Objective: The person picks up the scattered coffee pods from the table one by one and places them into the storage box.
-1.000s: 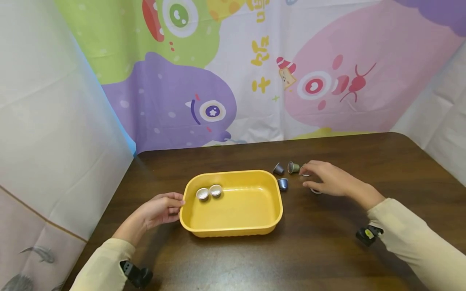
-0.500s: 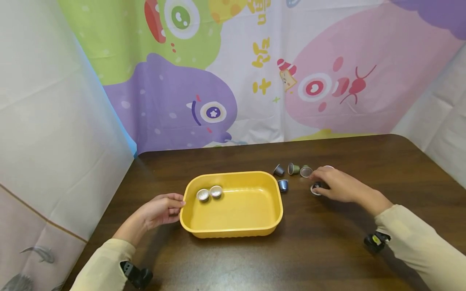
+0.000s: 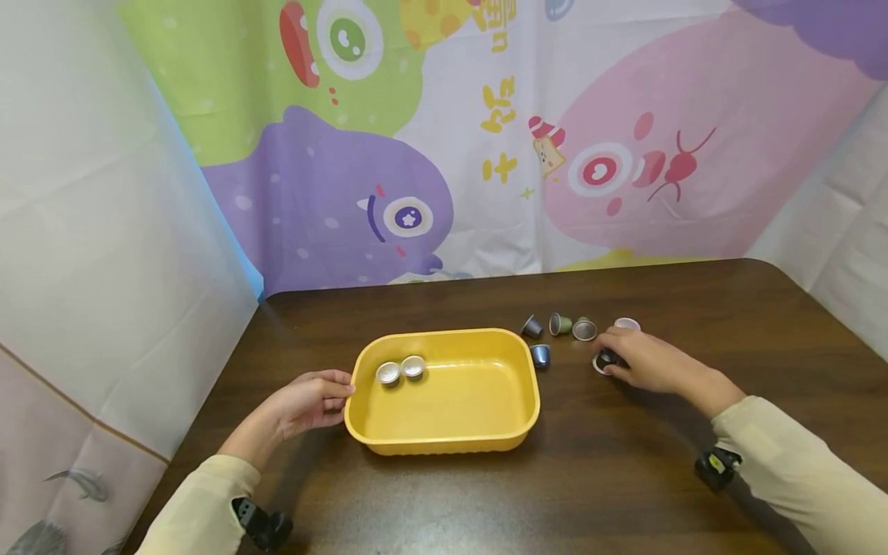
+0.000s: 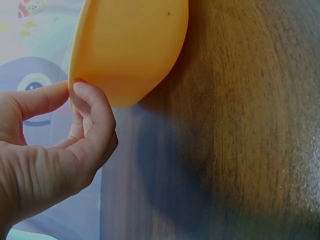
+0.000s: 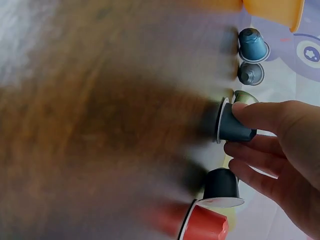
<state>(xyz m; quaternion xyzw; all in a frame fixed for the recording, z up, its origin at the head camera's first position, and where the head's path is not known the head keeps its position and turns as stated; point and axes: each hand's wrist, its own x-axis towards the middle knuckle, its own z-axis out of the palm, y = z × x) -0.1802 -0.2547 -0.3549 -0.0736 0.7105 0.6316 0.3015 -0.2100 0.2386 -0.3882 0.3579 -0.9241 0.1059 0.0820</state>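
My left hand (image 3: 305,401) pinches the left rim of a yellow tray (image 3: 444,445); the left wrist view shows the thumb and a finger on either side of that rim. Two coffee capsules (image 3: 413,367) sit silver side up in the tray's back left. To the right of the tray, my right hand (image 3: 648,361) holds a dark coffee capsule (image 5: 235,123) between thumb and fingers, its rim facing the table. Close by are a black capsule (image 5: 221,184) and a red capsule (image 5: 206,223). A green capsule (image 5: 245,97) is partly behind the thumb.
A blue capsule (image 3: 540,355) lies against the tray's right side, with a grey one (image 3: 533,327) behind it. Two green capsules, one on its side (image 3: 560,324) and one showing its lid (image 3: 584,330), lie farther right. A printed cloth (image 3: 486,231) hangs behind the table.
The right hand has moved right, away from the green capsules, and its thumb and fingers have closed on the dark capsule. My left hand stays on the tray rim.
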